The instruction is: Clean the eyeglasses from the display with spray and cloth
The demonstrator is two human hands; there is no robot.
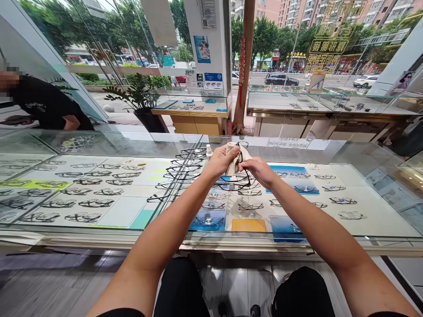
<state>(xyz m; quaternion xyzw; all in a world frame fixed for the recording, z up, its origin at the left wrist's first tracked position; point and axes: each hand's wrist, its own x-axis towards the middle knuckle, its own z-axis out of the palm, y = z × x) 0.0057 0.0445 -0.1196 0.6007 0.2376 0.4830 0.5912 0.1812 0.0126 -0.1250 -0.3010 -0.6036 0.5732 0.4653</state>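
Above the glass counter, a pair of dark-framed eyeglasses is held between both hands. A pale beige cloth is bunched around part of the frame. My left hand is closed on the cloth, its thumb on top pressing it against the glasses. With fingers pinched, my right hand grips the glasses from the other side, close to the cloth's edge. The part of the frame inside the cloth is hidden. Just behind my left hand stands a small white spray bottle.
Several eyeglasses lie in a row on the counter's glass top, left of my hands. More frames sit inside the case, near a yellow card. A person in a black shirt leans at far left. A potted plant stands beyond.
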